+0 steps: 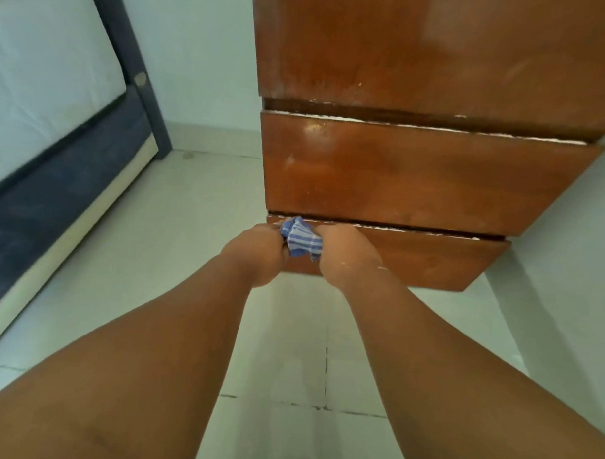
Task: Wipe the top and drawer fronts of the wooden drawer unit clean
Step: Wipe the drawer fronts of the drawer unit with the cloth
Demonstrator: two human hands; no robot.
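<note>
The wooden drawer unit (420, 61) fills the upper right, seen from above; its top is glossy brown with pale specks. Below it show the upper drawer front (416, 178) and the lower drawer front (430, 258), with whitish dust lines along their top edges. A bunched blue-and-white striped cloth (302, 239) sits at the left end of the lower drawer's top edge. My left hand (255, 258) and my right hand (348, 255) both grip the cloth from either side, fingers closed and mostly hidden.
A bed with a white mattress (42, 83) and dark blue frame (55, 193) stands at the left. Pale floor tiles (191, 225) lie between bed and unit. A pale wall (567, 255) runs along the unit's right side.
</note>
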